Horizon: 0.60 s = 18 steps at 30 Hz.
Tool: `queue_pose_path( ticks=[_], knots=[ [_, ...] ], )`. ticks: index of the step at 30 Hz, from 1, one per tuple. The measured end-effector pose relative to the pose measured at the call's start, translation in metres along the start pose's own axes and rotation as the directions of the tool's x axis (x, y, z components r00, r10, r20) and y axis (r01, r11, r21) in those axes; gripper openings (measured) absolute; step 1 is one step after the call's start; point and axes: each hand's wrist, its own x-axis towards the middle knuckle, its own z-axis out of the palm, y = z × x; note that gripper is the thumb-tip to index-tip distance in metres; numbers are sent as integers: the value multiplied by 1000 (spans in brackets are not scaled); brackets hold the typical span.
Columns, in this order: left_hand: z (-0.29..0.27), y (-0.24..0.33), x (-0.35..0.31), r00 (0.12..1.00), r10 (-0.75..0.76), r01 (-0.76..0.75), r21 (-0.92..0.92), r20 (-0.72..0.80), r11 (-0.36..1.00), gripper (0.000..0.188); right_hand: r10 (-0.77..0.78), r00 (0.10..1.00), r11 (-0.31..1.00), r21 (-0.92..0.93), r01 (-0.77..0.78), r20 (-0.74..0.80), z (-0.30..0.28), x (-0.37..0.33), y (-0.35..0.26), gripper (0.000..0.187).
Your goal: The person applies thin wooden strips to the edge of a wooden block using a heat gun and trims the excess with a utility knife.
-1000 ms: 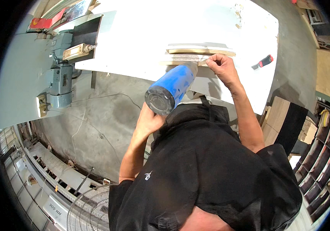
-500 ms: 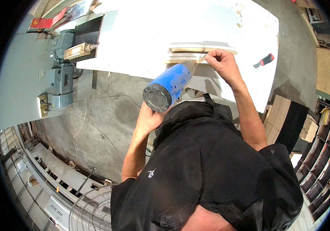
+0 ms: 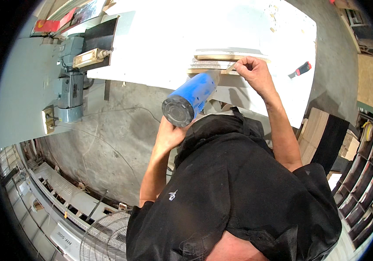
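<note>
The left hand (image 3: 169, 132) is wrapping its fingers around the grip of a blue heat gun (image 3: 191, 98), whose round grey rear end is facing the camera while its nozzle is pointing at the near edge of the wooden strips (image 3: 221, 63) lying on the white tabletop (image 3: 160, 39). The right hand (image 3: 254, 71) is pinching a thin pale band (image 3: 231, 67) between closed fingers just at the front of those strips, touching them.

A red-and-black handled tool (image 3: 300, 69) is lying on the tabletop well apart to the right of the right hand. At the tabletop's left end a grey motor (image 3: 71, 93) is hanging beside a black panel (image 3: 99, 41). A metal fan guard (image 3: 108, 237) is showing at the lower edge, and stacked boards (image 3: 321, 137) are leaning on the right near racks of shelves (image 3: 369, 174).

The gun's body is covering its own nozzle and the near face of the strips, so where the hot air is landing is hard to make out. The person's black shirt (image 3: 238, 195) is hiding the floor below the tabletop's front edge, and the left palm is mostly concealed behind the gun's grip.
</note>
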Motion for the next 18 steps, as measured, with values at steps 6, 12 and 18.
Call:
queue_pose_path(
  ticks=[6,12,18],
  knots=[
    [-17,2,-16,994,-37,38,9,-100,999,34,39,999,999,10,-39,5,-2,-4,-5,13],
    [-26,-5,-24,976,-31,44,58,-217,997,33,97,995,994,52,-96,-17,-8,-8,-2,12],
    [6,15,-12,983,-143,131,-98,-119,987,28,97,995,993,72,-98,11,-18,-12,2,12]
  ],
)
